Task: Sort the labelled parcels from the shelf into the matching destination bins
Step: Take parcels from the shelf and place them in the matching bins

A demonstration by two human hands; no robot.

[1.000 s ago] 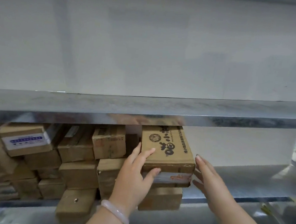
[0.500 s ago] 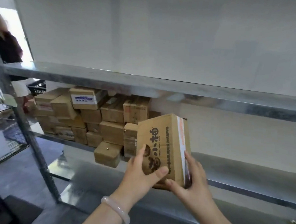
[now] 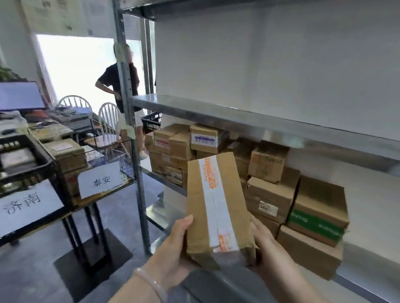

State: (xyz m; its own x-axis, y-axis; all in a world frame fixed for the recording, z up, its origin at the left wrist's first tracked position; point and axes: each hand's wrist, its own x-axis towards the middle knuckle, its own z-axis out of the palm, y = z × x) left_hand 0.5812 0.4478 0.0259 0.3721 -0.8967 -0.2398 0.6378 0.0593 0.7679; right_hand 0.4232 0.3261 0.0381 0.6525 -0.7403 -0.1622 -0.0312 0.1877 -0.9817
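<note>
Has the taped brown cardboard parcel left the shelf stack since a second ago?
Yes. The taped brown cardboard parcel came off the stacked boxes and is now forward of the metal shelf.

The tall brown cardboard parcel (image 3: 219,208) is matt and slightly creased, with a glossy white-and-orange plastic tape strip (image 3: 212,194) down its face. The grey steel shelf board (image 3: 243,120) is smooth metal with a dull, reflective sheen. The stacked brown cardboard boxes (image 3: 270,197) look matt. The white paper bin signs (image 3: 99,180) are matt, and the pale rounded bangle (image 3: 153,286) is smooth and glossy.
</note>
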